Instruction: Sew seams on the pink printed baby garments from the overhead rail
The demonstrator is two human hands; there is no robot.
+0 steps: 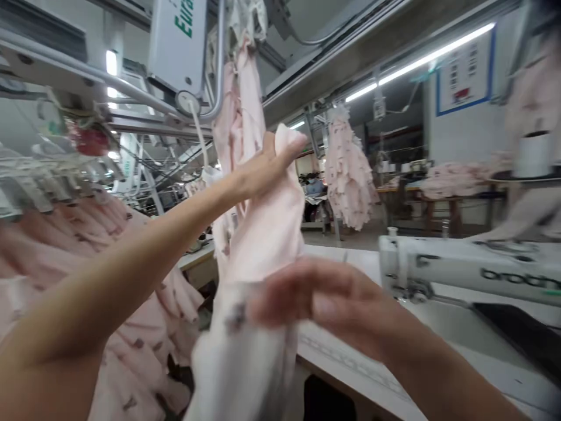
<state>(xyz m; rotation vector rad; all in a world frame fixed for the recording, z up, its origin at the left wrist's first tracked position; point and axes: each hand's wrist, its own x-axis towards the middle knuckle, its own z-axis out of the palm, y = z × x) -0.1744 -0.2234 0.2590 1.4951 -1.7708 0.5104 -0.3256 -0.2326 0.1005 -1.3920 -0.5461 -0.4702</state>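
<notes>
A pale pink garment piece (267, 234) hangs lengthwise in front of me, its lower part white and blurred with a dark printed mark. My left hand (276, 158) is raised and closed around the upper end of this garment piece, the thumb lying across the cloth. Lower down, my right hand (307, 289) reaches across the front of the cloth from the right. Motion smears its fingers, so whether they pinch the cloth is unclear. Right behind my left hand, more pink garment pieces (245, 99) hang from the overhead rail.
A white sewing machine (473, 269) stands on the table (346, 345) at right. Overhead sits a grey-white rail unit (177, 52) with a curved metal bar. Rows of pink garments (144, 327) hang at left. Farther back are another hanging bundle (348, 169) and a fabric pile (456, 178).
</notes>
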